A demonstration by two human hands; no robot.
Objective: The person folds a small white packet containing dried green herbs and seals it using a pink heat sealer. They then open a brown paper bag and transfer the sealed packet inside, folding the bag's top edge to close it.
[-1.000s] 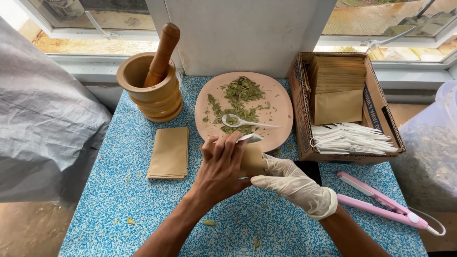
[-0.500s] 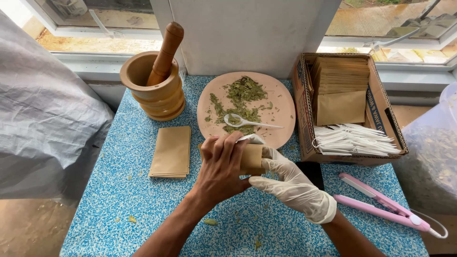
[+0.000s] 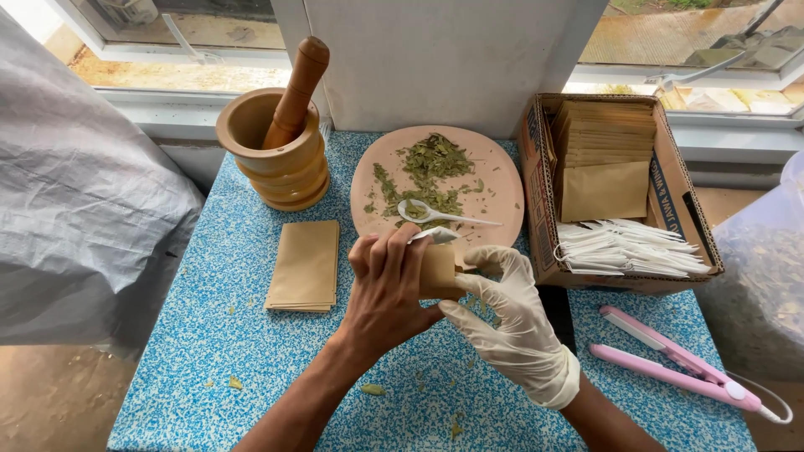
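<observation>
My left hand (image 3: 389, 289), bare, grips a small brown paper pouch (image 3: 438, 269) with a white strip at its top. My right hand (image 3: 511, 322), in a white glove, holds the same pouch from the right side. Both hands hover over the speckled blue table (image 3: 209, 351), just in front of a pink plate (image 3: 494, 172) that carries dried green leaves (image 3: 431, 163) and a white plastic spoon (image 3: 435, 216).
A stack of brown pouches (image 3: 306, 264) lies left of my hands. A wooden mortar (image 3: 272, 155) with a pestle (image 3: 295, 88) stands at the back left. A cardboard box (image 3: 662, 180) of pouches and white strips sits right; a pink heat sealer (image 3: 674, 364) lies near right. Grey plastic sheeting (image 3: 75, 201) hangs left.
Both hands stay on the pouch in nearly the same spot. The view has shifted slightly; nothing else has moved.
</observation>
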